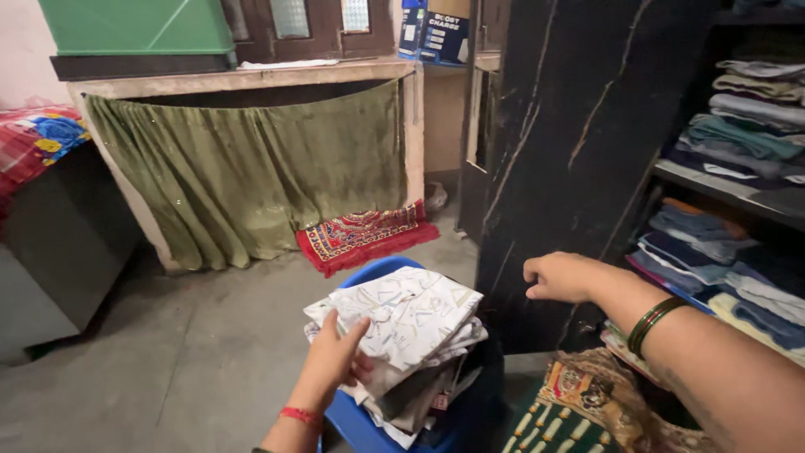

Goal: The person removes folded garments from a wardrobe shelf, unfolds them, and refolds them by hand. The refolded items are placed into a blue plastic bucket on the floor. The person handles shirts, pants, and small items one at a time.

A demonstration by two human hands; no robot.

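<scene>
While seen from above: a person stands over a blue tub of folded laundry beside a dark cupboard
Handling advice: best to lift the top piece flat, fingers under its fold, so it keeps its shape
Left hand: fingers spread, resting on the white patterned folded cloth atop the pile; not yet gripping
Right hand: loosely curled, holding nothing; knuckles touching the black cupboard door
Nearby: stacked clothes on shelves; green curtain; red mat on floor
</scene>
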